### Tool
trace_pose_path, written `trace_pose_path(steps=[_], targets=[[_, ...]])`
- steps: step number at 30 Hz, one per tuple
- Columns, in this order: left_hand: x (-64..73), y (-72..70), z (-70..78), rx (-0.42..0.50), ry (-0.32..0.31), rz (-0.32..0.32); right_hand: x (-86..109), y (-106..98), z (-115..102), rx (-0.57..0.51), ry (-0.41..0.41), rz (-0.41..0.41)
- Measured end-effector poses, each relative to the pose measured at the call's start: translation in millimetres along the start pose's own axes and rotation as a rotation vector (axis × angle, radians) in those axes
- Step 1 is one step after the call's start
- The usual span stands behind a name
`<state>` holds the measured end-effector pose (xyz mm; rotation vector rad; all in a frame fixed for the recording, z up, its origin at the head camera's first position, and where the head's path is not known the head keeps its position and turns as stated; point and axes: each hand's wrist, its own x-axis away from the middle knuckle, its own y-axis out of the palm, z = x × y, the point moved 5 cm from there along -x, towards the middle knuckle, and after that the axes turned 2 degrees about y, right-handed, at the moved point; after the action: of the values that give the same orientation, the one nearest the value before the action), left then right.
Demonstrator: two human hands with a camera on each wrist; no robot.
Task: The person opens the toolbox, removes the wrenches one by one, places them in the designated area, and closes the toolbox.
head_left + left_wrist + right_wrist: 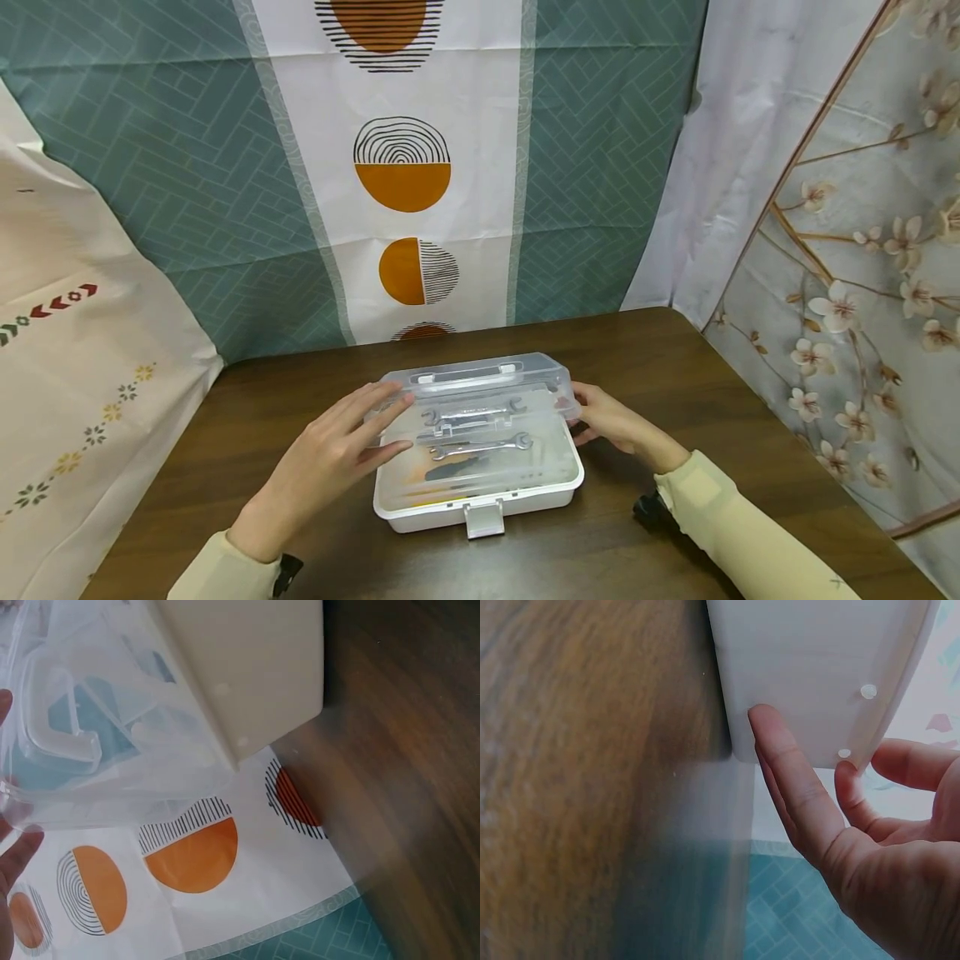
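Observation:
A white toolbox sits on the table with its clear lid tilted up towards the back. Inside it, a wrench lies across, and a second wrench shows through the lid. Below them a dark grey item looks blurred under a translucent layer. My left hand is at the lid's left end, its fingers stretched out. In the left wrist view its fingertips are by the lid's edge. My right hand rests fingertips against the box's right side wall, near the back corner.
A white latch hangs down at the box's front. The brown wooden table extends around the box. Behind it hangs a patterned curtain, with a flowered cloth on the right and a cream cloth on the left.

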<state>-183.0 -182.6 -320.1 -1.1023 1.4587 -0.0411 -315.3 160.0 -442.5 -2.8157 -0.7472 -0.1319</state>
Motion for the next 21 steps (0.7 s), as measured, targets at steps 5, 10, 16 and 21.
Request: trace_pose_path(steps=[5,10,16,21], targets=[[-3.9,0.6,-5.6,0.027,-0.011,-0.011,0.1,-0.4,0.7,-0.004,0.003,0.022],[-5.8,0.8,-10.2,0.059,-0.028,-0.023,0.1,0.6,1.7,-0.016,-0.003,0.015],[-6.6,0.9,-12.9,0.075,-0.034,-0.036,-0.8,0.1,2.8,-0.029,0.001,-0.009],[-7.5,0.9,-14.9,0.079,-0.049,-0.054,-0.9,-0.6,3.5,-0.025,0.0,-0.018]])
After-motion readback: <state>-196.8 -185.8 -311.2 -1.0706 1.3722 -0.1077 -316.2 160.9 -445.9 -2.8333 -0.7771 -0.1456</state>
